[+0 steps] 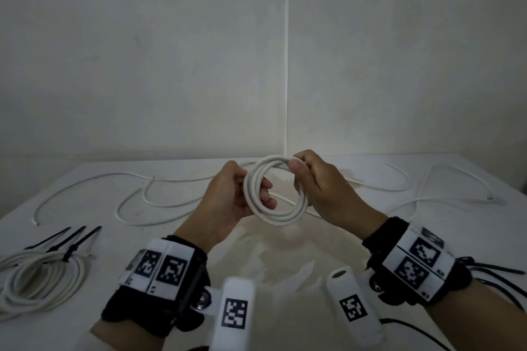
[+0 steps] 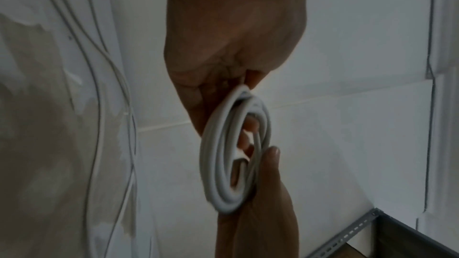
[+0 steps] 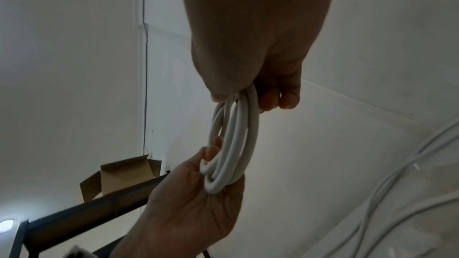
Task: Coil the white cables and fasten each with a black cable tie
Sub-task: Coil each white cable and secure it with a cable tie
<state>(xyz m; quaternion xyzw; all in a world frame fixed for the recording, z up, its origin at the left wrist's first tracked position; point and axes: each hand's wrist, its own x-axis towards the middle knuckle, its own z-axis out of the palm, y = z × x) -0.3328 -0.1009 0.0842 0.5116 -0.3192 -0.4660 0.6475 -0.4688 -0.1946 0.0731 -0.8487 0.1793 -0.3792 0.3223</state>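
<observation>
A white cable coil (image 1: 275, 192) of several turns is held upright above the table between both hands. My left hand (image 1: 252, 182) grips its left side, thumb outside and fingers through the loop. My right hand (image 1: 298, 168) pinches the turns together at the top right. In the left wrist view the coil (image 2: 231, 154) runs from my left hand at the top down into the right hand's thumb (image 2: 272, 154). In the right wrist view the coil (image 3: 233, 144) hangs from my right hand into the left palm (image 3: 198, 199). Three loose black cable ties (image 1: 68, 236) lie at the left.
A tied white coil (image 1: 37, 279) with a black tie (image 1: 70, 252) lies at the front left. Loose white cables (image 1: 159, 208) sprawl across the back of the white table (image 1: 285, 253), and more cable (image 1: 445, 179) at the right. More black ties (image 1: 496, 271) lie behind my right wrist.
</observation>
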